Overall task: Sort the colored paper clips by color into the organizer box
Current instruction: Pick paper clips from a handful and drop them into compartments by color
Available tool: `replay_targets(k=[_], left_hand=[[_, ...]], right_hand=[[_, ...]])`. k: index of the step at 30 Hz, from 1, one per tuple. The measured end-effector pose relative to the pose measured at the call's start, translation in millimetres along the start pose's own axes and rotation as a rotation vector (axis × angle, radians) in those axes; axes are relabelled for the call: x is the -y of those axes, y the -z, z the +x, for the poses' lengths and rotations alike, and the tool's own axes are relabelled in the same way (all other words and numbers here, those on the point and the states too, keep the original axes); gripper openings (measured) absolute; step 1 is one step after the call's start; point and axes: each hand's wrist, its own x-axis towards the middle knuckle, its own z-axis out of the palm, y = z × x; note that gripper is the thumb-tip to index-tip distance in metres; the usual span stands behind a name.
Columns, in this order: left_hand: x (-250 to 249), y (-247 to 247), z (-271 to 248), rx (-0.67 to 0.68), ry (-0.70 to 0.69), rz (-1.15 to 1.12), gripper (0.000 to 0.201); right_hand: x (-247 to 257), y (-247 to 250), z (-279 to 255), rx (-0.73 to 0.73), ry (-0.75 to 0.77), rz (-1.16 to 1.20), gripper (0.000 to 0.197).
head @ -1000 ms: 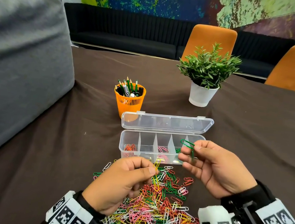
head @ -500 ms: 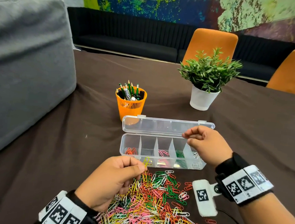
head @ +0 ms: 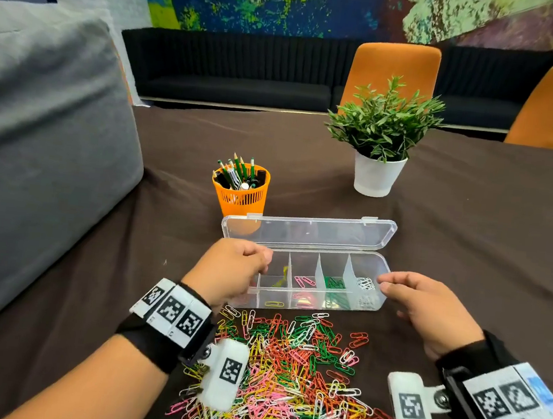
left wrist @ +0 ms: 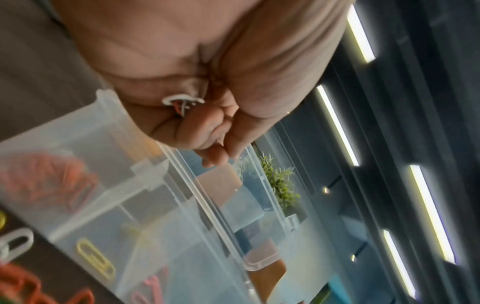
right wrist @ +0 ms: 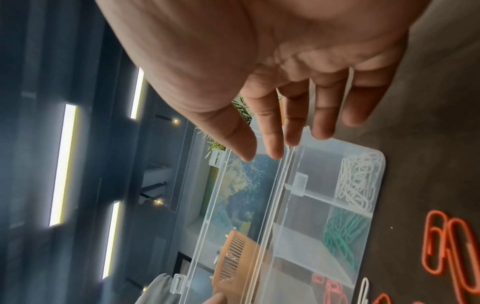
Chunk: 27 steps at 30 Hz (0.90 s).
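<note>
The clear organizer box (head: 366, 304) lies open on the brown cloth, lid tipped back. Its compartments hold yellow, pink (head: 305, 280), green (head: 335, 283) and white clips (head: 365, 283); red ones (left wrist: 49, 181) sit at the left end. My left hand (head: 262, 259) hovers over that left end with its fingers curled. The left wrist view shows a white and a red clip (left wrist: 182, 102) tucked in those curled fingers (left wrist: 215, 152). My right hand (head: 387, 284) is at the box's right end, fingers (right wrist: 322, 115) straight and empty. The mixed clip pile (head: 285, 365) lies in front of the box.
An orange pen cup (head: 240, 193) stands just behind the lid. A potted plant (head: 380, 145) stands further back on the right. A large grey cushion (head: 34, 147) fills the left side. Orange chairs (head: 394, 71) stand behind the table.
My right hand let go of its green clip over the box and drew back to the box's right end. My left hand rose from the pile to the box's left end.
</note>
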Motion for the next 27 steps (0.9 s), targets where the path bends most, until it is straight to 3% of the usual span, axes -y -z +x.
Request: replay_targets(k=[3,6,9,12,15,17,19,23,27], left_hand=[[0,-3,-18,0.042,0.151,-0.471,0.022],[-1,0,-41,0.254,0.366,-0.965,0.046],[1,3,-55,0.359,0.436,-1.204,0.064],[3,-1,-64,0.411,0.435,-1.243,0.069],[4,-4,-68,0.462,0.428,-1.23,0.066],[5,-7,-71,0.491,0.416,-1.22,0.061],[6,-8,-73,0.528,0.406,-1.211,0.056],[15,-8,-76,0.571,0.398,-1.157,0.057],[23,-7,-77,0.535,0.442,-1.205,0.06]], right_hand=[[-3,1,-6,0.011,0.028,-0.02,0.007],[-2,0,-15,0.028,0.037,-0.024,0.007],[12,-4,-32,0.039,0.095,-0.122,0.008],[36,-19,-57,0.09,0.285,-0.268,0.018],[48,-47,-75,0.298,0.398,-0.284,0.019],[48,-62,-76,0.298,0.452,-0.379,0.023],[47,-69,-72,0.273,0.463,-0.445,0.028],[44,-72,-64,0.289,0.444,-0.495,0.012],[41,-66,-50,0.277,0.408,-0.458,0.013]])
